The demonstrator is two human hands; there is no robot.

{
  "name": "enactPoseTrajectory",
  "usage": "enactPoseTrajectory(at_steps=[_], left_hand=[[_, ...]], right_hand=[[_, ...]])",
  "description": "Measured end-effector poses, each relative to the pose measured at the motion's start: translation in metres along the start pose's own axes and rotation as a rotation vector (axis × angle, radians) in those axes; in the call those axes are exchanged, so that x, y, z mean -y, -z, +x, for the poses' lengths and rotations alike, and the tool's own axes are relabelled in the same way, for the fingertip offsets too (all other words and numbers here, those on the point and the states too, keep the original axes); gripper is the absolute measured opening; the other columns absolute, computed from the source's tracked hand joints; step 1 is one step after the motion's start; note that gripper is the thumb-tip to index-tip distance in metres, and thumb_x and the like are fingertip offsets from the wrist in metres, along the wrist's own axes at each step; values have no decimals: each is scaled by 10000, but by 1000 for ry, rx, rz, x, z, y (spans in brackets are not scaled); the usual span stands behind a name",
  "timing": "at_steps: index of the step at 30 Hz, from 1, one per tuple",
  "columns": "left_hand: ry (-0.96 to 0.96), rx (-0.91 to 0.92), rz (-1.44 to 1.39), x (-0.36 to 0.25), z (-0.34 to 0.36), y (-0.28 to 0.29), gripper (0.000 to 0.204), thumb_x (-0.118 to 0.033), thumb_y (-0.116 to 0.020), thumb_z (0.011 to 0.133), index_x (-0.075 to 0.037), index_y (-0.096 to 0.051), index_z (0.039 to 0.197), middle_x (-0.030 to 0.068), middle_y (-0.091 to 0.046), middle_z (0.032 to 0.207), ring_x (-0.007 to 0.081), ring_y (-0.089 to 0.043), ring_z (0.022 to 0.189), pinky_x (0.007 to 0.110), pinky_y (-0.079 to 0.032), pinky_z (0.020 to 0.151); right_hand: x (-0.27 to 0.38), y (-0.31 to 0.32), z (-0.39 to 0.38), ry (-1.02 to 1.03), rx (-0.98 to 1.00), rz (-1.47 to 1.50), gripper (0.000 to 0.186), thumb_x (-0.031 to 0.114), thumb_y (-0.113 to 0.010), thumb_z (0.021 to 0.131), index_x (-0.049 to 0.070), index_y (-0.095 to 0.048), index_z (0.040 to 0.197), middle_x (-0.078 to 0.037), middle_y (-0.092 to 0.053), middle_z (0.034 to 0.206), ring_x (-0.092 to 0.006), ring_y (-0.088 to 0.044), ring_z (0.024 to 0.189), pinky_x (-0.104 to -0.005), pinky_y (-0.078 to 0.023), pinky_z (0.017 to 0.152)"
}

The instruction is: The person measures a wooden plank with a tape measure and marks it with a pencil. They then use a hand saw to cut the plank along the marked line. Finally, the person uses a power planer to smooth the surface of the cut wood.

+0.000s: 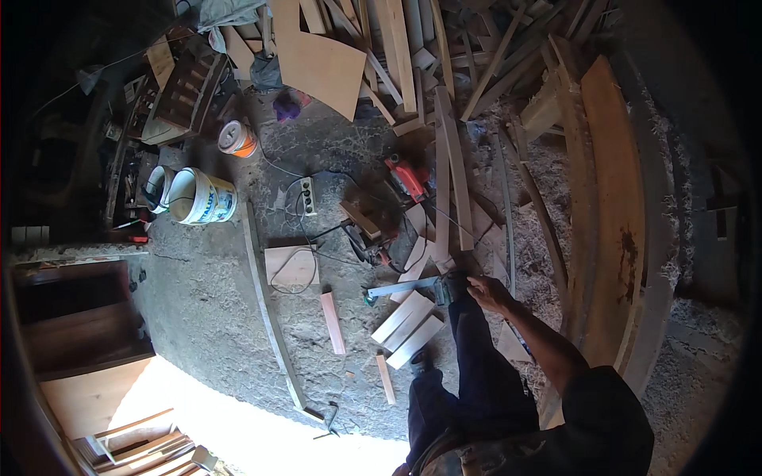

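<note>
My right hand [486,293] reaches out with its fingers curled at a dark, boxy thing [452,288] by the end of my trouser leg. What the fingers grip is too dark to make out. A flat, light-grey metal bar [403,287] runs left from this dark thing, with a small greenish piece at its far end. Just below the bar, several pale boards [408,329] lie side by side on the floor, near my shoe [421,362]. Only a sliver of my left hand [401,470] shows at the lower edge; its fingers are hidden.
A red power tool [408,178], a power strip [307,196] and loose cords lie ahead. Buckets [204,197] stand at the left. A long strip [268,305] crosses the floor. Large planks [611,214] and wood shavings line the right; timber [317,67] is piled at the back.
</note>
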State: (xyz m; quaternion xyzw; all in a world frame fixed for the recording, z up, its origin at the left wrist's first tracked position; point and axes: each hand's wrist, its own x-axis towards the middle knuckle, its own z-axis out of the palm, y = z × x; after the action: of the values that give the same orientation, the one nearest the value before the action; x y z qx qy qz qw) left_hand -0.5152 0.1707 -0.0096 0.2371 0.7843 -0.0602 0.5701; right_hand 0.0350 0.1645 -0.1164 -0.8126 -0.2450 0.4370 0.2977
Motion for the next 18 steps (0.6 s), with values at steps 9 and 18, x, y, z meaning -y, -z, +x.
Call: enactPoseTrajectory(at_steps=[9, 18], left_hand=[[-157, -55, 346, -108, 15, -144, 618, -352, -552, 1007, -20, -378, 1498, 259, -591, 1334, 388, -664, 1097, 465, -554, 841], [-265, -81, 543, -139, 84, -192, 636, -353, -574, 991, -21, -387, 1501, 272, -605, 1312, 402, -655, 1114, 475, -539, 875]], right_hand=[[-170, -19, 268, -95, -146, -240, 312, 281, -575, 942, 19, -689, 1069, -226, -697, 1050, -395, -670, 1029, -451, -536, 881], [-116, -65, 502, 141, -415, 34, 444, 276, -691, 920, 40, -578, 1278, -231, -693, 1163, -376, -698, 1036, -463, -554, 884]])
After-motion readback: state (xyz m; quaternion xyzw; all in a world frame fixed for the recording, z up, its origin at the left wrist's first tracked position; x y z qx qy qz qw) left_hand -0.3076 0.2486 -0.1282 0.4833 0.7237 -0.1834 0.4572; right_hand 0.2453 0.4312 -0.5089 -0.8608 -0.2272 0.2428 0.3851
